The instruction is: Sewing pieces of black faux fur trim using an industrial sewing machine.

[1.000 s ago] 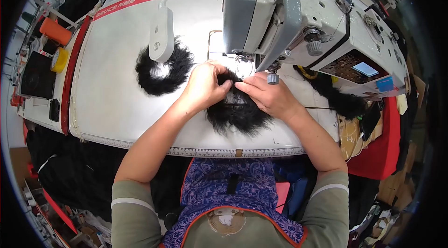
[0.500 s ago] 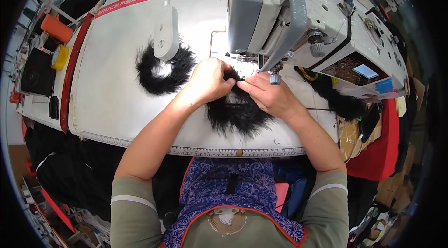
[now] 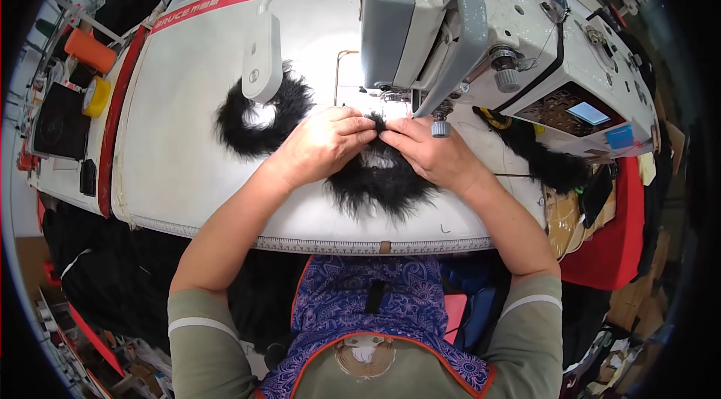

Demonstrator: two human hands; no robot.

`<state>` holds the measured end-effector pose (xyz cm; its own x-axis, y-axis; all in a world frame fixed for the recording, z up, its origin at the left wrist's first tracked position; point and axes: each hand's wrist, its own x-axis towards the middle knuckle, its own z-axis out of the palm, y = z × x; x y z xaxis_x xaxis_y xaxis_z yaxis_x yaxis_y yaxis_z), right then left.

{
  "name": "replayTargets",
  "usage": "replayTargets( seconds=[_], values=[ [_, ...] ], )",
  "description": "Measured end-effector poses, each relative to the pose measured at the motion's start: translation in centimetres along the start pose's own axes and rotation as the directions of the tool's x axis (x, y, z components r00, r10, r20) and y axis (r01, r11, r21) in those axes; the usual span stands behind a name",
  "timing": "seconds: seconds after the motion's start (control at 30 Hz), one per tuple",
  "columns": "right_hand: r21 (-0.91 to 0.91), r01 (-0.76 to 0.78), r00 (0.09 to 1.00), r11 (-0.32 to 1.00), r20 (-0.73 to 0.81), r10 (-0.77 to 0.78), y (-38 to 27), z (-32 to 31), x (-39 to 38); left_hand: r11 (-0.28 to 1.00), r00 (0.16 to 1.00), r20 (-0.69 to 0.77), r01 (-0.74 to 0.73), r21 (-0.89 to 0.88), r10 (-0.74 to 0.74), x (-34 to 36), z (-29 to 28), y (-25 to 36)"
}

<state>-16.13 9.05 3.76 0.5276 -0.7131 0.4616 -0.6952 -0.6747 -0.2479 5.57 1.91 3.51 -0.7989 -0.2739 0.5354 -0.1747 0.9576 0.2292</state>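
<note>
A black fluffy fur strip (image 3: 384, 185) curves in a loop on the white table, just in front of the sewing machine (image 3: 390, 16). My left hand (image 3: 324, 142) pinches its upper end from the left, fingers pressed together. From the right, my right hand (image 3: 434, 145) grips the same end, its thumb and forefinger close to my left fingertips. Both hands meet just on the near side of the lit needle area, and the exact edge between the fingertips is too small to make out. The lower part of the loop rests on the table between my wrists.
Left of my hands lies another black fur loop (image 3: 251, 127), under a white lamp (image 3: 261, 61). More black fur (image 3: 552, 166) lies at the right below the machine's control panel (image 3: 574, 115). A yellow tape roll (image 3: 96, 96) sits far left. A measuring tape (image 3: 330, 246) runs along the front edge.
My left hand has shifted slightly left and down, its fingers now laid flatter toward the fur's end. My right hand stays nearly in place, still gripping. The fur loop has moved slightly left.
</note>
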Motion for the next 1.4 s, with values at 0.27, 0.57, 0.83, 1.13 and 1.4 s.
replayTargets(
  seconds=[0.27, 0.57, 0.83, 1.13, 1.4],
  values=[
    [-0.097, 0.07, 0.997, 0.993, 0.032, -0.067, 1.4, 0.0, -0.2, 0.994, 0.993, 0.052, -0.11, 0.011, 0.11, 0.0, -0.5, -0.9],
    [0.005, 0.027, 0.999, 1.0, -0.024, -0.027, 1.8, -0.2, 0.6, 0.984, 0.983, 0.087, -0.168, 0.058, 0.163, 0.1, -0.3, -1.6],
    [0.0, -0.102, 0.994, 0.995, 0.051, 0.102, 2.1, -0.4, 0.8, 0.977, 0.983, 0.142, -0.143, 0.16, 0.12, 0.8, 0.1, -2.1],
    [-0.043, -0.173, 0.982, 0.984, 0.075, 0.176, 2.9, 0.3, 0.4, 0.995, 0.989, 0.138, -0.054, 0.082, 0.042, 0.7, 0.4, -2.5],
    [0.114, -0.31, 0.95, 0.944, 0.078, 0.302, 2.5, -0.1, 0.5, 0.996, 0.998, 0.063, -0.002, -0.084, 0.008, 0.8, 0.1, -2.8]
  ],
)
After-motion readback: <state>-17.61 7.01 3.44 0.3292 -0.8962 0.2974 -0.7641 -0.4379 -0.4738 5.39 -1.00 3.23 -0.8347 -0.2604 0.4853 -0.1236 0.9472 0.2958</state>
